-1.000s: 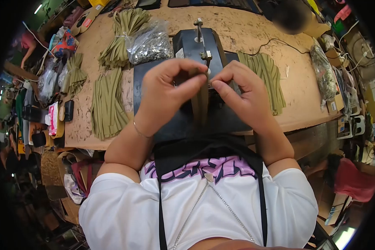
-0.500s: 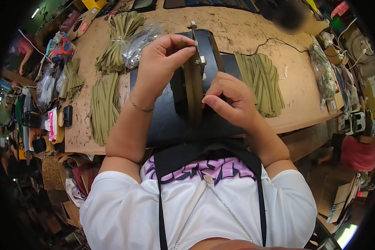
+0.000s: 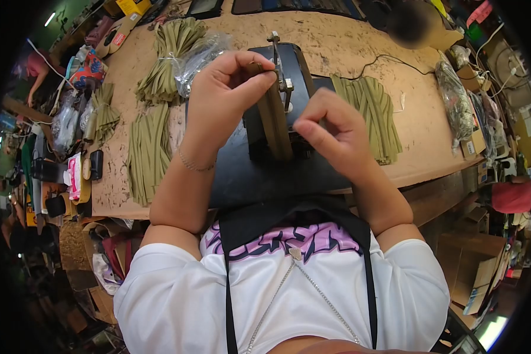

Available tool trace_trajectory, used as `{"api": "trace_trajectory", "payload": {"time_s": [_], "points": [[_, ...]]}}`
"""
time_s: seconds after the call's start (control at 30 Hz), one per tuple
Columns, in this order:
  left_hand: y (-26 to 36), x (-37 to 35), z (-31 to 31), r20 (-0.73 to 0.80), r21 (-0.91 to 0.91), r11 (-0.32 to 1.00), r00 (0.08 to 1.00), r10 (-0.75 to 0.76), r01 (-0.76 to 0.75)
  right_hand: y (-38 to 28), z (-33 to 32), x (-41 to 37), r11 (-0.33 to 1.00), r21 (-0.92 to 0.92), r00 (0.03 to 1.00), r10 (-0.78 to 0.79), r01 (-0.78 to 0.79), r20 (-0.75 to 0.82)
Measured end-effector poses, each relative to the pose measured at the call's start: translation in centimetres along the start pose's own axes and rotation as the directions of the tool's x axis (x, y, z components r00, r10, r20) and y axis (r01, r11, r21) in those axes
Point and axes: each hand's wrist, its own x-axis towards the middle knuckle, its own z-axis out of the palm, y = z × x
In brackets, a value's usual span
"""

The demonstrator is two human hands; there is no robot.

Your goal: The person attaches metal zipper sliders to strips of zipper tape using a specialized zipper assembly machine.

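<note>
My left hand [image 3: 233, 82] pinches the top end of an olive-brown zipper tape [image 3: 272, 121] between thumb and fingertips. The tape hangs down in front of a black bench machine [image 3: 301, 71] with a metal fitting [image 3: 287, 84] along its top. To the right of the tape is my right hand [image 3: 335, 133], its fingers curled in and thumb against them; whether anything small is inside I cannot make out. It appears apart from the tape.
Bundles of olive tapes lie left [image 3: 148, 153] and right [image 3: 369, 118] of the machine, with another bundle [image 3: 174, 53] behind. Next to that sits a clear plastic bag [image 3: 203, 59]. A black cable [image 3: 395, 57] crosses the worktable [image 3: 330, 35]. Another person's arm [image 3: 38, 82] shows far left.
My right hand has lifted slightly up and right, away from the tape, with its fingers curling tighter. The left hand keeps its pinch, while the hanging tape has shifted a little.
</note>
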Motion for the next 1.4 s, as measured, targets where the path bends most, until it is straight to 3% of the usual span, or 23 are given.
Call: {"api": "trace_trajectory", "payload": {"time_s": [0.07, 0.17, 0.27, 0.4, 0.57, 0.67, 0.77, 0.8, 1.03, 1.3, 1.4], "points": [[0.8, -1.0, -0.1, 0.039, -0.031, 0.999, 0.999, -0.017, 0.018, -0.9, 0.8, 0.7, 1.000, -0.015, 0.985, 0.007, -0.010, -0.175], [1.6, -2.3, 0.5, 0.060, -0.044, 0.999, 0.998, -0.020, 0.023, -1.8, 1.0, 1.9, 0.994, -0.107, 0.986, -0.053, 0.036, -0.161], [2.1, -3.0, 0.6, 0.091, -0.024, 0.999, 0.995, -0.031, 0.033, -1.5, 1.4, 1.9, 1.000, -0.006, 0.985, 0.003, -0.004, -0.170], [1.8, -3.2, 0.7, 0.125, 0.033, 0.998, 0.991, 0.049, -0.054, -1.7, 1.3, 1.9, 0.980, -0.198, 0.988, -0.036, 0.005, -0.151], [1.5, -2.7, 0.5, 0.081, 0.114, 0.993, 0.996, -0.023, 0.014, -0.8, 1.5, 2.0, 0.941, -0.330, 0.979, -0.133, 0.076, -0.154], [0.8, -0.9, 0.0, 0.029, 0.145, 0.989, 0.999, -0.020, 0.016, -0.6, 1.7, 1.3, 0.982, -0.185, 0.986, -0.002, -0.029, -0.164], [-0.9, 0.8, -1.0, 0.006, 0.183, 0.983, 1.000, 0.013, -0.014, 1.4, 1.4, 0.6, 0.975, -0.108, 0.981, -0.188, 0.192, 0.046], [-1.1, 1.1, -1.0, 0.005, 0.164, 0.986, 1.000, 0.008, -0.009, 1.8, 1.5, 0.4, 0.959, -0.110, 0.965, -0.258, 0.261, 0.046], [-1.4, 1.8, -0.6, 0.018, 0.072, 0.996, 0.999, -0.050, 0.049, 2.3, 1.0, 0.5, 0.959, -0.063, 0.961, -0.274, 0.276, 0.034], [-1.2, 1.9, -0.4, 0.005, 0.115, 0.993, 1.000, -0.019, 0.018, 2.5, 1.0, 0.3, 0.943, -0.117, 0.950, -0.309, 0.312, 0.040], [-0.1, 1.2, -0.2, -0.033, 0.134, 0.991, 0.999, 0.012, -0.007, 2.0, 0.5, 0.1, 0.979, 0.016, 0.979, -0.205, 0.204, 0.009]]}}
